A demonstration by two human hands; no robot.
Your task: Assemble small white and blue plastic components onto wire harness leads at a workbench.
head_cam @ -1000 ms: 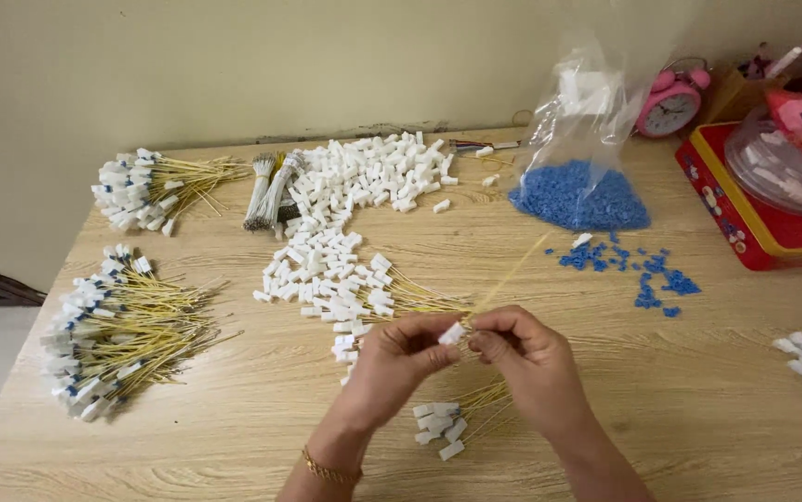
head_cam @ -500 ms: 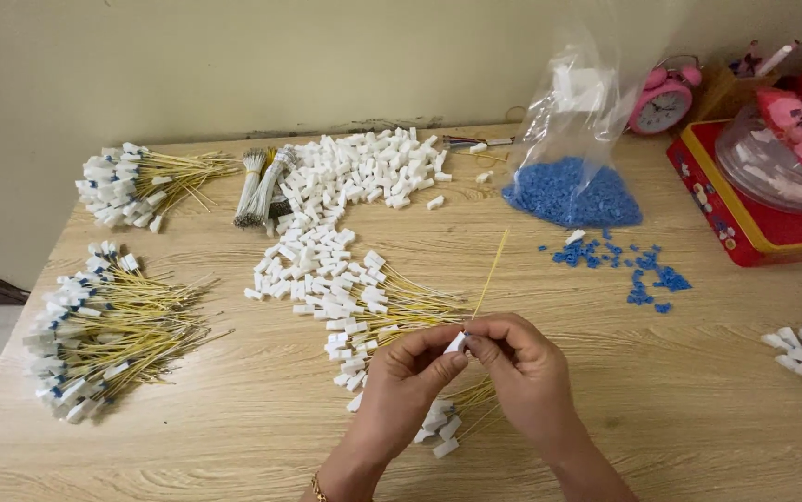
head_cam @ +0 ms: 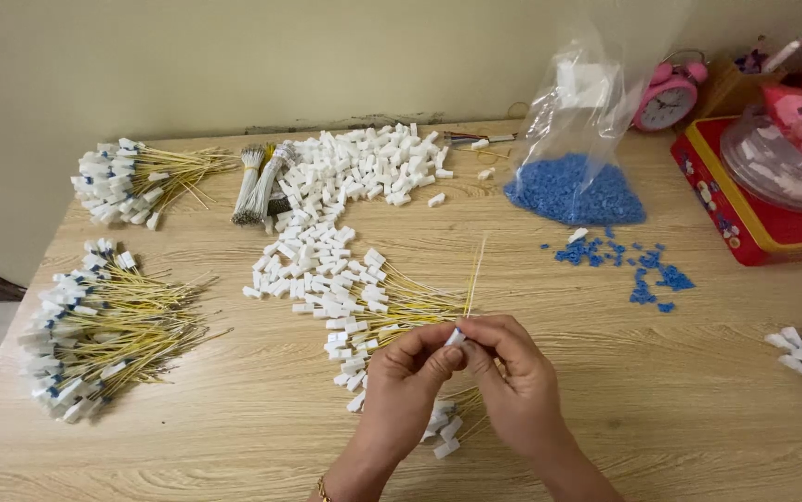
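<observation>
While both hands are pinching one white connector point(head_cam: 455, 337) above the table point(head_cam: 661, 390), left hand point(head_cam: 406, 381) and right hand point(head_cam: 512, 376) are pressing together; yellow wire point(head_cam: 475, 274) is sticking up, probably half-seated, and risking buckling or slipping out.

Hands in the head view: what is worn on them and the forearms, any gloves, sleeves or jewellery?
Both hands are bare: no gloves, no rings visible. The left hand has a thin gold-coloured bracelet at its wrist. The right hand shows nothing worn, and no sleeves reach either forearm in view.
</observation>
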